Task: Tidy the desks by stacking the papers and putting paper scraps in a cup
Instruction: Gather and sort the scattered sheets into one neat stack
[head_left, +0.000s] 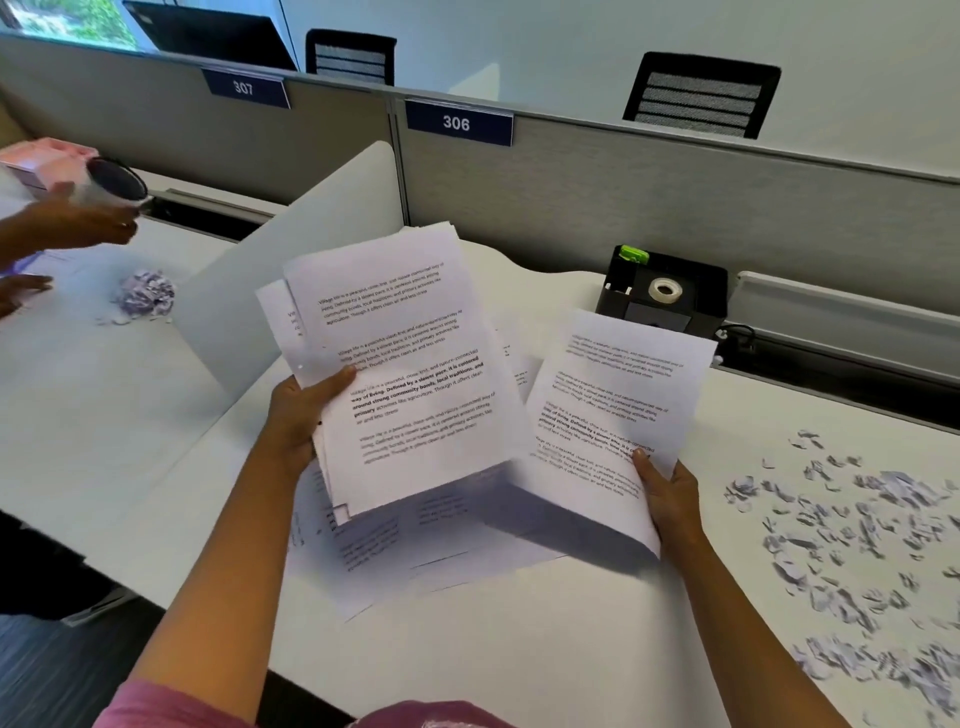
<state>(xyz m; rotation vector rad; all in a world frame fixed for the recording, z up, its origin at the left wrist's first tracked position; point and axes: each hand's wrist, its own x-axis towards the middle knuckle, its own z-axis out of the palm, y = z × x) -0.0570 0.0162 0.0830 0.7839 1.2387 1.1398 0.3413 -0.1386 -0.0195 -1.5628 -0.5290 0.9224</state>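
White printed sheets formed a stack (395, 364) gripped by the left hand (301, 415), thumb on top, fingers curled beneath its left edge. The right hand (670, 493) pinched a single sheet (608, 410) at its lower right corner, just right of the stack and apart from it, long axes roughly parallel. Joining them likely required a leftward move. More loose papers (457, 551) lay beneath on the desk (519, 649); paper scraps (857, 530) covered its right side, leaving open room near the front edge.
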